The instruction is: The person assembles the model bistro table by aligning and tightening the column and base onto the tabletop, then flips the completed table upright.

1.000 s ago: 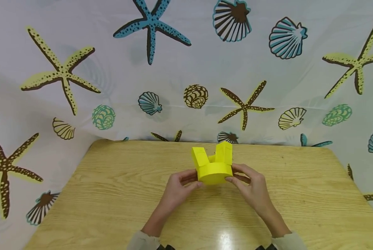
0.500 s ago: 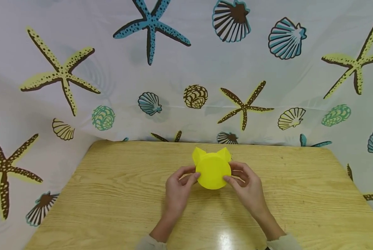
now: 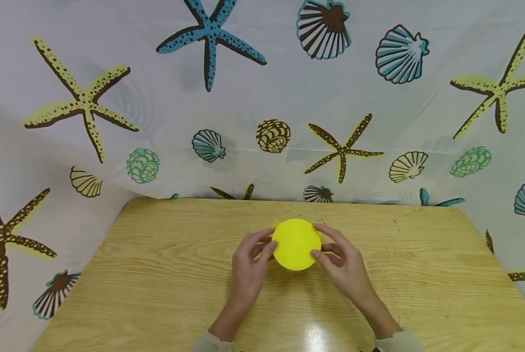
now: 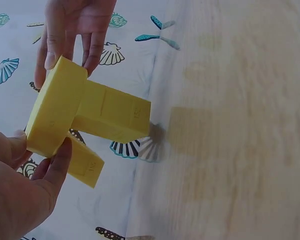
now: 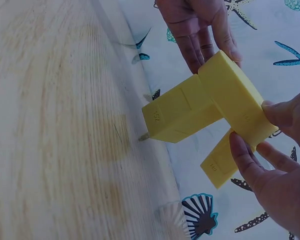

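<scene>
A yellow piece [image 3: 296, 244] made of a thick round disc with rectangular blocks sticking out of one side is held between both hands. Its flat round face points at the head camera and hides most of the blocks. My left hand [image 3: 250, 266] pinches the disc's left edge, thumb on the near face and fingers behind. On the opposite edge, my right hand [image 3: 349, 274] grips it the same way. In the left wrist view one long block [image 4: 117, 112] shows with small raised figures on it. The right wrist view shows a second, smaller-looking block [image 5: 221, 162] beside the fingers.
Below the hands lies a light wooden table [image 3: 165, 274]. A white cloth [image 3: 244, 98] printed with starfish and shells hangs behind it and along both sides. A bright light reflection shows near the table's front.
Both hands have tipped the yellow piece so its blocks, upright a second ago, now point away behind the disc. The round face has turned toward the head camera.
</scene>
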`<state>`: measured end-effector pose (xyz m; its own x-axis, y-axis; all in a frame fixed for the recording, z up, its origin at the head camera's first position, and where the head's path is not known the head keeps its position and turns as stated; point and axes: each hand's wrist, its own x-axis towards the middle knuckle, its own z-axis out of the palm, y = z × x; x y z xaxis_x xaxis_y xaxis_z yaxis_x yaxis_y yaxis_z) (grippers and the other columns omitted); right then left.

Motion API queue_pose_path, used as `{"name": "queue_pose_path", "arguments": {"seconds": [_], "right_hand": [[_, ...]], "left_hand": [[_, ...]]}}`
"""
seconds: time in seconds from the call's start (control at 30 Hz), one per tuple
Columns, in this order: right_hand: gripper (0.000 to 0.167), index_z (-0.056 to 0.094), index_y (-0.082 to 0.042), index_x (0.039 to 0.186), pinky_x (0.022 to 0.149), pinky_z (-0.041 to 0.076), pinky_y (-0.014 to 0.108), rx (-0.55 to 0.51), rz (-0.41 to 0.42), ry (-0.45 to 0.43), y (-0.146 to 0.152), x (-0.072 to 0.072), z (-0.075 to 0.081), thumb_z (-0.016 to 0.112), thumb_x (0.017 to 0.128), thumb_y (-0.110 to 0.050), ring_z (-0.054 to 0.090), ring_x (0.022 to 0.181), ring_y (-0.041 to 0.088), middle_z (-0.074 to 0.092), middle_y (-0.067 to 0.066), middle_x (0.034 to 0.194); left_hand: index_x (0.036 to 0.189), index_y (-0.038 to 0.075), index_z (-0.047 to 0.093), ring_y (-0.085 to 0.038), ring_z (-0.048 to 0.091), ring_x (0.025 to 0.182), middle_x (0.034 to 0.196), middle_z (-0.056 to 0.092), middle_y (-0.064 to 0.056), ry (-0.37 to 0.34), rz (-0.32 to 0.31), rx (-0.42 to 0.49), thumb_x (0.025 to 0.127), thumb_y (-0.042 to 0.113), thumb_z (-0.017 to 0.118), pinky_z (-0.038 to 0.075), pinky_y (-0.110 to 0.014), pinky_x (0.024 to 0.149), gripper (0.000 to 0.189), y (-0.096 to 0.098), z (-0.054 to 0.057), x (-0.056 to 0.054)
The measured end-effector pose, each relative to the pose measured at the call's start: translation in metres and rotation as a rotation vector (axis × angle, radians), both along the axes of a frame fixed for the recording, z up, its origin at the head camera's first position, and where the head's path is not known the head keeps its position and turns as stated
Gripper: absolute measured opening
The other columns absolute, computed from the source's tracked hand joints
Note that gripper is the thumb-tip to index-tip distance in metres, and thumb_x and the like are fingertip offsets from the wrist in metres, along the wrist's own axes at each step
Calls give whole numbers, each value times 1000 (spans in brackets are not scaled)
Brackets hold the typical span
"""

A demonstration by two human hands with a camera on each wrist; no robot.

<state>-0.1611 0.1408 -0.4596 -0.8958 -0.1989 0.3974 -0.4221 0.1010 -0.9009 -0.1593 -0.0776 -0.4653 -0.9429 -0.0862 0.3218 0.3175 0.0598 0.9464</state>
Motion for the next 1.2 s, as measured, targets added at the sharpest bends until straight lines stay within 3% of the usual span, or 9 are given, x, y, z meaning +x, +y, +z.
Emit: {"name": "queue_pose_path", "arguments": {"seconds": [0.37, 0.67, 0.83, 1.2], "right_hand": [[47, 59, -9, 144, 83, 63, 36, 45, 18, -39, 1, 0, -4, 70, 98, -4, 70, 99, 29, 54, 12, 149], [48, 58, -9, 144, 80, 62, 50, 55, 50, -88, 7, -3, -6, 71, 98, -8, 73, 98, 25, 54, 13, 148], [46, 60, -10, 143, 79, 63, 49, 82, 51, -113, 9, -5, -5, 71, 98, -11, 74, 95, 23, 56, 13, 146], [41, 64, -12, 139, 77, 63, 31, 165, 29, -157, 11, -6, -9, 71, 100, -20, 74, 94, 21, 59, 12, 144]], "left_hand": [[131, 7, 71, -29, 71, 99, 115, 62, -13, -20, -71, -47, 96, 5, 70, 61, -31, 84, 35, -11, 1, -3], [136, 9, 68, -30, 70, 102, 118, 60, -13, -52, -125, -71, 96, 9, 72, 59, -30, 90, 40, -12, -5, -5], [134, 11, 69, -32, 69, 103, 117, 59, -13, -75, -152, -78, 95, 12, 75, 60, -29, 88, 40, -12, -7, -6], [130, 12, 72, -28, 69, 101, 114, 60, -11, -115, -128, -126, 95, 19, 76, 59, -27, 90, 36, -11, -11, -6]]}}
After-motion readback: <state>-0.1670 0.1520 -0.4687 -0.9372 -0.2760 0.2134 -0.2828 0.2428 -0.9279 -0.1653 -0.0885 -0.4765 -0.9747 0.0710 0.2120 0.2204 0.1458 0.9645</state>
